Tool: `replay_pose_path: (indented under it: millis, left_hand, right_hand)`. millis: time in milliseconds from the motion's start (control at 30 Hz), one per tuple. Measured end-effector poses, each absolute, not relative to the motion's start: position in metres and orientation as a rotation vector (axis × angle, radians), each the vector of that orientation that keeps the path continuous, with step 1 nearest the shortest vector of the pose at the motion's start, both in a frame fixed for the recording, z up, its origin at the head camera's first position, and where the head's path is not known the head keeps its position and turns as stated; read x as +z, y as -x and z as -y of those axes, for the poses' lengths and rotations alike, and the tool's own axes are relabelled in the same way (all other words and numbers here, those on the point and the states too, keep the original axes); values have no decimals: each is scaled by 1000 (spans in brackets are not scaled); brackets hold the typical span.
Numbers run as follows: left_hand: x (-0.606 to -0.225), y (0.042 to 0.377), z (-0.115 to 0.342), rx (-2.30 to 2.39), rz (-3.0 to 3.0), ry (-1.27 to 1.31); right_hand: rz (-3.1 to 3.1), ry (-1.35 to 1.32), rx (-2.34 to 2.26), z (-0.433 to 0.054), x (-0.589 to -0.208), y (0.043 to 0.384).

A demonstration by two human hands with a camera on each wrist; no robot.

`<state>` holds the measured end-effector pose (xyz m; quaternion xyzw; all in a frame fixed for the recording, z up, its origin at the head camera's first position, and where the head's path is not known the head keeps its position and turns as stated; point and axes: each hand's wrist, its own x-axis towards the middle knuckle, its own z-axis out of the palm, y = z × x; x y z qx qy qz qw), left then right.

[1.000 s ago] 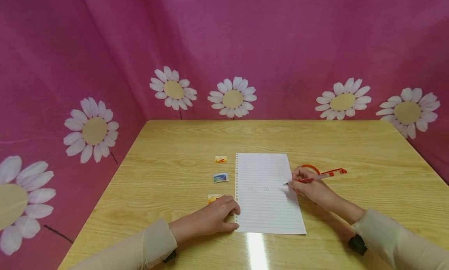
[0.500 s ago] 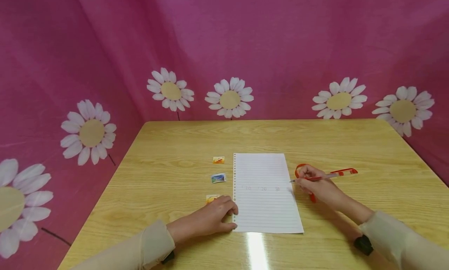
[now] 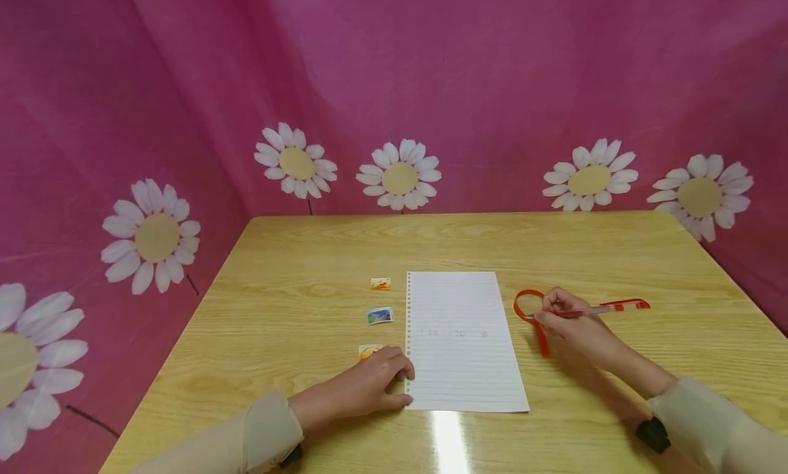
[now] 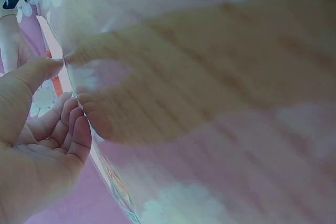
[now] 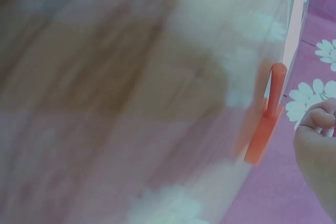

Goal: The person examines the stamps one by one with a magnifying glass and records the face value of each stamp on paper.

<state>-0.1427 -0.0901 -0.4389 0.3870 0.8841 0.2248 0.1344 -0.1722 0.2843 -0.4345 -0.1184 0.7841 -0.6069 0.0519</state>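
Observation:
A sheet of lined paper (image 3: 462,378) with punched holes lies on the table, numbers written across its middle. My left hand (image 3: 369,385) rests at the sheet's left edge, thumb and bent fingertips on its margin. Right of the sheet, my right hand (image 3: 581,330) pinches a red pen (image 3: 618,308), its tip overlapping the ring of a red magnifying glass (image 3: 542,343) in the head view. Left of the paper, a yellow stamp (image 3: 380,284) and a blue-green stamp (image 3: 380,314) lie in a column with another yellow stamp (image 3: 368,351), partly covered by my left hand.
The wooden table (image 3: 295,269) shows a bright light reflection (image 3: 449,446) near its front. A pink curtain (image 3: 431,70) with daisies hangs behind and at the sides.
My right hand has lifted the pen from the writing and moved right, off the paper, uncovering more of the magnifying glass. My left hand stays at the sheet's edge. The view has shifted slightly.

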Motion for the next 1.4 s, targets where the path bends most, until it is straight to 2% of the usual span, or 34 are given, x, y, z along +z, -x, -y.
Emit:
replay_pose_path:
  millis: [300, 933, 1167, 1400]
  left_hand:
    - [-440, 141, 90, 661, -2566, -1117]
    - [-438, 140, 92, 661, -2546, -1063]
    - [-439, 140, 91, 656, -2562, -1056]
    - [-439, 141, 91, 656, -2566, -1079]
  right_hand:
    - [-2402, 418, -1874, -295, -438, 170]
    - [-2652, 241, -1753, -331, -440, 165]
    - [-2578, 234, -1844, -345, -441, 165]
    - [-2759, 147, -1652, -350, -435, 167]
